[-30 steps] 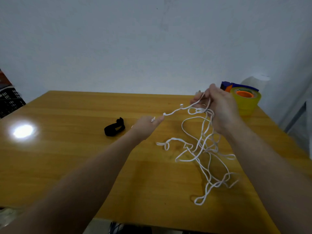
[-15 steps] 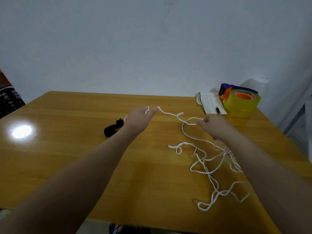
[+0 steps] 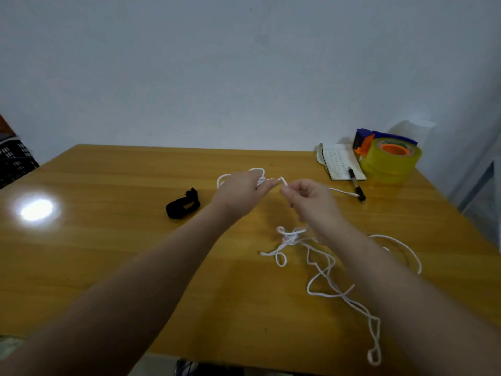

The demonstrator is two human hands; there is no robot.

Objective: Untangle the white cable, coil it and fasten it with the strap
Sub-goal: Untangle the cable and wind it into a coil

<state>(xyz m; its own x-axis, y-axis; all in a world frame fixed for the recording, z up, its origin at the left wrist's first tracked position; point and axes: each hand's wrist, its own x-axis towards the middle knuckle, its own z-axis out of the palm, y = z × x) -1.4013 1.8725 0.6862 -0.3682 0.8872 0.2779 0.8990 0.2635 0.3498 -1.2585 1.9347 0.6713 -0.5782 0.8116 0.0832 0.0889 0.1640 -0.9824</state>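
Note:
The white cable (image 3: 324, 270) lies in loose tangled loops on the wooden table (image 3: 108, 253), below and right of my hands. My left hand (image 3: 240, 189) pinches a short stretch of it, with a small loop showing behind the fingers. My right hand (image 3: 311, 202) pinches the same stretch just to the right, the fingertips nearly touching. A knot of cable sits under my right wrist. The black strap (image 3: 183, 205) lies curled on the table to the left of my left hand, apart from the cable.
At the back right stand a yellow tape roll in a blue and orange dispenser (image 3: 387, 157), a small notepad (image 3: 341, 164) and a black pen (image 3: 356, 185). A black crate (image 3: 13, 161) sits beyond the table's left edge. A lamp glare (image 3: 36, 210) marks the left side.
My two hands have come together near the table's middle, each pinching the cable. Cable now loops behind the left hand, and the slack has settled lower on the table.

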